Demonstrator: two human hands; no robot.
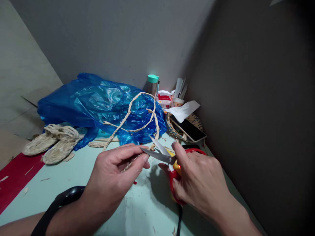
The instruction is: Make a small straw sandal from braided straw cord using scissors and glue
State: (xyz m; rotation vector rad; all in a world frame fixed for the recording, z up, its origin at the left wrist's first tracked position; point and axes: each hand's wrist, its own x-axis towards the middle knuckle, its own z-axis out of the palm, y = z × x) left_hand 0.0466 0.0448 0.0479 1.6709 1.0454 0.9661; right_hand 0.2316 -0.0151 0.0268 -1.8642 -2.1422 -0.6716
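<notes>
My left hand [115, 177] pinches a braided straw cord [129, 111] between thumb and fingers. From there the cord loops up and back over the blue plastic bag. Red-handled scissors [161, 157] are in my right hand [200, 177], with its fingers through the handles. Their blades are spread apart, and the tips reach to the cord beside my left fingertips. Whether the blades touch the cord I cannot tell. Something yellow with a small glowing spot shows near the scissor handles, partly hidden by my right hand.
A crumpled blue plastic bag [98, 98] covers the back of the pale green table [98, 203]. Woven straw slippers [57, 146] lie at left by a red cloth [22, 178]. A phone [190, 129], a basket [172, 126], tissues [164, 99] and a bottle [152, 86] stand back right, near the walls.
</notes>
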